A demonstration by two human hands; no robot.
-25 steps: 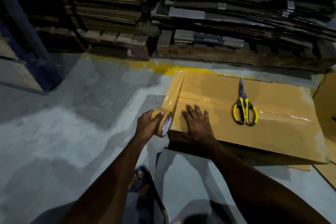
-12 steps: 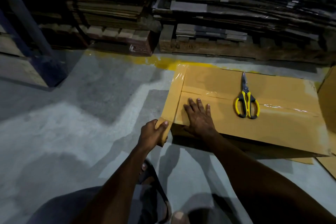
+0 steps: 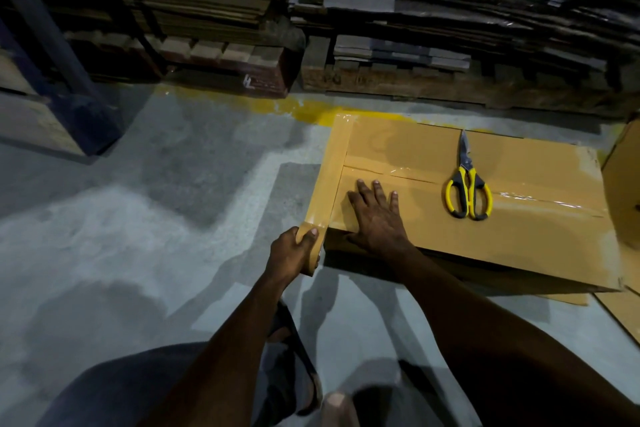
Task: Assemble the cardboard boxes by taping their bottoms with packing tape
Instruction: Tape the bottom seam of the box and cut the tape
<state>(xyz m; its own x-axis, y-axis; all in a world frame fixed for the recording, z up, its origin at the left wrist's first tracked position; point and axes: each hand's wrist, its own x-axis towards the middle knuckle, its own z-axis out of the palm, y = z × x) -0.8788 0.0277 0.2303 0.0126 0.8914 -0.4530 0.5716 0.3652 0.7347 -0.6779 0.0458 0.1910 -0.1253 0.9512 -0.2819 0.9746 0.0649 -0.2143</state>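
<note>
The concrete floor (image 3: 138,236) filled most of the view, with stacks of flattened cardboard (image 3: 450,10) on wooden pallets (image 3: 415,87) along its 12 o'clock edge. The cardboard box (image 3: 519,246) lay on the floor at about 3 o'clock from the centre, flaps closed on top and clear tape glinting along the middle seam. A brown strip of tape (image 3: 337,177) ran down the box's 9 o'clock edge, from the far corner to the near one. The right hand (image 3: 379,218) lay flat and spread on the box top, just at 3 o'clock of that strip. Yellow-handled scissors (image 3: 467,191) lay closed on the box at 2 o'clock of that hand, apart from it. The left hand (image 3: 289,255) was curled round the tape roll (image 3: 315,260) at the box's near 9 o'clock corner, where the strip met it.
</note>
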